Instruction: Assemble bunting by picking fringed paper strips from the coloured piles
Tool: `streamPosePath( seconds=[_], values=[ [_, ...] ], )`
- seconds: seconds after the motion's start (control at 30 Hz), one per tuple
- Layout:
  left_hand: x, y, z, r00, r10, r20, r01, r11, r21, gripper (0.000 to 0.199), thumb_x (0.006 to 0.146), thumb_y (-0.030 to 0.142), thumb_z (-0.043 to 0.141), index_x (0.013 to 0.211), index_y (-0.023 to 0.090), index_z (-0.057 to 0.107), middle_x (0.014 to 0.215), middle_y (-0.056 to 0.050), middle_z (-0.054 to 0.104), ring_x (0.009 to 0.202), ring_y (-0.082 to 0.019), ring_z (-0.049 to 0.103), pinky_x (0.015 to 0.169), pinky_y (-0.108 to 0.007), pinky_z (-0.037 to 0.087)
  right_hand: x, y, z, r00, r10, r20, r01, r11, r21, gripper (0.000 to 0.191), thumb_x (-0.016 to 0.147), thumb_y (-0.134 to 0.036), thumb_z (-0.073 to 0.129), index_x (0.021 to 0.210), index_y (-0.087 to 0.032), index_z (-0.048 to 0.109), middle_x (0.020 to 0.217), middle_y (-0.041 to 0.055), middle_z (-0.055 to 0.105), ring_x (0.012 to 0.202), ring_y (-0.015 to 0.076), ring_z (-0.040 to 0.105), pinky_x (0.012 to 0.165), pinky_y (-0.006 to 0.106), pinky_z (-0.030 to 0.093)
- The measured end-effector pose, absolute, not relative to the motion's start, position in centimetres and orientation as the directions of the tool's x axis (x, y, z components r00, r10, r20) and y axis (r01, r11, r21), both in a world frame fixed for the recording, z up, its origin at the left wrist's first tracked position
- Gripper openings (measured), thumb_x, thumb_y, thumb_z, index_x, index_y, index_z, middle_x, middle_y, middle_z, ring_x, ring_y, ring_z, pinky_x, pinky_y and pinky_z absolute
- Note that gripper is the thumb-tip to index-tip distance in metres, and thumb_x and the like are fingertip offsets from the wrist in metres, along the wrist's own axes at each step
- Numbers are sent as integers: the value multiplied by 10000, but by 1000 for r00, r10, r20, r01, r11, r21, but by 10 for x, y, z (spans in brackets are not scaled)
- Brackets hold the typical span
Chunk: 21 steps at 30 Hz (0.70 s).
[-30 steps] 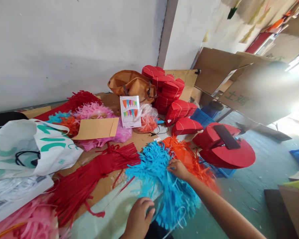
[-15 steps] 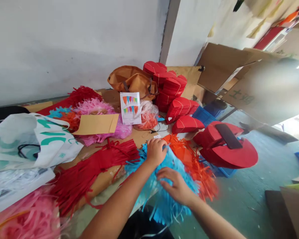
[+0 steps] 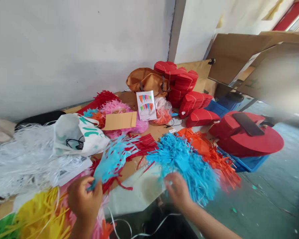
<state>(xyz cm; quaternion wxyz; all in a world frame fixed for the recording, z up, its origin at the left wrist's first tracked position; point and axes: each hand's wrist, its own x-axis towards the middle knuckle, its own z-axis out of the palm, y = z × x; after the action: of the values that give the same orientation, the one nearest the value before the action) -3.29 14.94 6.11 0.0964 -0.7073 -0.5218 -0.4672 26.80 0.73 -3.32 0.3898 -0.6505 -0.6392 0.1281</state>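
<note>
My left hand, low in the view left of centre, pinches the end of a light-blue fringed paper strip. The strip stretches up and away, over a bundle of dark-red fringed strips. My right hand is beside the near left edge of a heaped pile of blue fringed paper. Its fingers are slightly blurred, loosely bent and apart, with nothing visible held. Orange fringed paper lies against the far right side of the blue pile. A white string curves below my hands.
Stacks of red cut pieces stand at the back right; more fill a blue crate, with a dark phone on top. A printed packet leans near a brown bag. White strips and yellow fringe lie left.
My left hand has left the blue pile and moved left and nearer, drawing out a blue strip. My right hand has come off the pile to its near edge. The view has turned left.
</note>
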Motion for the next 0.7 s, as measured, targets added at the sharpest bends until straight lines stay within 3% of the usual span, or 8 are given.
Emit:
streamPosePath(
  seconds=[0.07, 0.1, 0.2, 0.3, 0.37, 0.5, 0.6, 0.7],
  values=[
    [-62, 124, 51, 162, 667, 727, 840, -480, 252, 80, 822, 283, 633, 851, 209, 648, 700, -45, 651, 662, -204, 584, 734, -343, 426, 205, -3, -45, -156, 966, 208, 678, 258, -688, 161, 865, -260, 552, 873, -210, 704, 875, 68, 719, 826, 211, 661, 768, 320, 500],
    [-73, 113, 48, 201, 674, 710, 839, -493, 230, 105, 846, 283, 607, 897, 214, 668, 711, -50, 667, 668, -206, 595, 738, -346, 431, 179, -2, -55, -203, 972, 115, 701, 226, -676, 113, 811, -236, 597, 786, -208, 704, 808, 56, 716, 768, 207, 662, 716, 300, 505],
    [-97, 88, 43, 199, 693, 692, 848, -476, 232, 149, 874, 289, 589, 947, 223, 701, 812, -68, 690, 764, -213, 629, 772, -347, 465, 147, 16, -79, -103, 995, -4, 783, 79, -616, 127, 709, -145, 634, 797, -154, 724, 894, 127, 725, 828, 254, 667, 743, 335, 524],
    [-113, 73, 37, 195, 718, 669, 813, -500, 300, 165, 890, 290, 590, 986, 212, 699, 927, -72, 710, 845, -202, 664, 817, -330, 495, 159, 28, -81, 90, 994, 64, 788, -32, -615, 261, 834, -157, 524, 1021, -119, 702, 1137, 201, 660, 1068, 310, 595, 927, 467, 469],
    [-114, 68, 30, 233, 719, 655, 798, -526, 294, 174, 909, 276, 567, 1004, 202, 693, 922, -64, 737, 835, -194, 683, 819, -322, 496, 160, 18, -67, 188, 965, 184, 698, 0, -716, 266, 917, -222, 458, 1021, -149, 692, 1071, 169, 669, 1032, 287, 596, 925, 476, 471],
    [-88, 60, 15, 301, 715, 631, 816, -536, 217, 205, 939, 282, 524, 1015, 194, 693, 929, -63, 769, 842, -207, 702, 813, -344, 465, 104, -16, -33, -74, 938, 340, 273, 347, -897, 293, 913, -279, 500, 1147, -205, 661, 1074, 113, 679, 996, 237, 632, 871, 371, 536],
    [-67, 49, 12, 347, 668, 658, 821, -556, 131, 194, 937, 231, 521, 1031, 219, 690, 981, -53, 775, 880, -216, 708, 851, -373, 429, 50, -12, -30, -120, 962, 247, 157, 264, -952, 449, 902, -218, 477, 1348, -193, 524, 1194, 118, 653, 1114, 250, 605, 963, 409, 507],
    [-62, 34, 9, 439, 600, 669, 786, -617, 38, 230, 932, 162, 506, 1052, 228, 690, 1034, -61, 769, 934, -227, 704, 913, -406, 392, 32, 12, -45, -137, 962, 237, 171, 259, -951, 378, 911, -191, 430, 1237, -232, 618, 1068, 80, 715, 991, 235, 661, 887, 390, 550]
  ],
)
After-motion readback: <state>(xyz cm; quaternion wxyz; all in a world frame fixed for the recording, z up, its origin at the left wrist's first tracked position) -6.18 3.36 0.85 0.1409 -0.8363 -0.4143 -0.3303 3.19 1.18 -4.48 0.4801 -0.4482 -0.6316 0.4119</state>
